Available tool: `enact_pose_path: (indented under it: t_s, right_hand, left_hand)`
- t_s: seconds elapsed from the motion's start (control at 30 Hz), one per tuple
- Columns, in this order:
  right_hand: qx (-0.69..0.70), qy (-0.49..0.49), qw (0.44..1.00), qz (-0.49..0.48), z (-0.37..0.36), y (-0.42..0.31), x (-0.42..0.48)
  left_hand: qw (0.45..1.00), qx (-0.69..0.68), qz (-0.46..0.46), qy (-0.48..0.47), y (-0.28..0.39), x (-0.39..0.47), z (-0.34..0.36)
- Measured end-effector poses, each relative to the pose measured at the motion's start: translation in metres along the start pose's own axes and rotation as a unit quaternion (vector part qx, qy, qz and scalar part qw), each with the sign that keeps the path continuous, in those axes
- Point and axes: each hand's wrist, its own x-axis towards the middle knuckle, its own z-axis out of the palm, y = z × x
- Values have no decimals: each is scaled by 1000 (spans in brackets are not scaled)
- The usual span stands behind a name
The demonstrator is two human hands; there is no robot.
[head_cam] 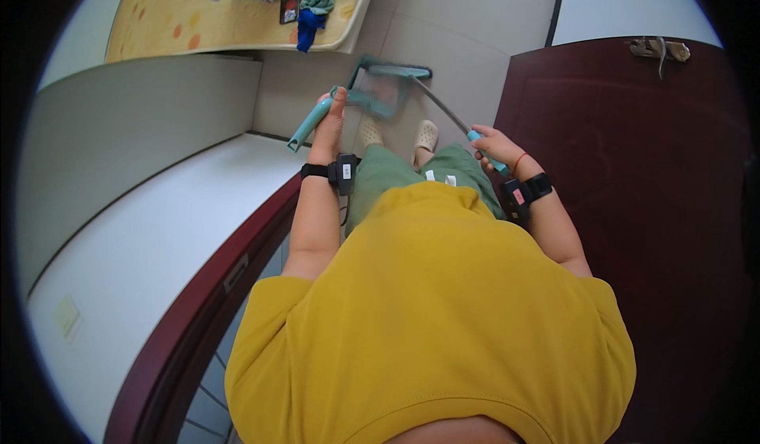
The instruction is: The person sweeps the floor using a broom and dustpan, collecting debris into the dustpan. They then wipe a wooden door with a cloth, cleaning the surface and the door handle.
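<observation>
A teal long-handled dustpan (pixel 383 110) hangs or stands in front of my feet, its pan partly see-through and blurred. My left hand (pixel 333 117) is closed round its upper handle, with the teal grip end pointing down-left. In my right hand (pixel 493 147) is the teal grip of a broom, whose thin metal stick runs up-left to the teal broom head (pixel 401 71) at the far side of the dustpan. Whether the broom head touches the pan or the floor I cannot tell.
Beyond the dustpan is a bed or mattress (pixel 237 34) with a plastic package, a phone-like object and green and blue cloths. A dark red door (pixel 605 147) with a handle stands at the right. A white wall and dark red door frame (pixel 196 301) are at the left.
</observation>
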Motion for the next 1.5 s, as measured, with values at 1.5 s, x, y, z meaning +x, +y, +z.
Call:
enact_pose_path:
  t_s: [1.5]
  right_hand:
    - [-170, -92, 981, 19, 136, -77, 103]
  left_hand:
    - [997, 61, -22, 37, -64, -94, -111]
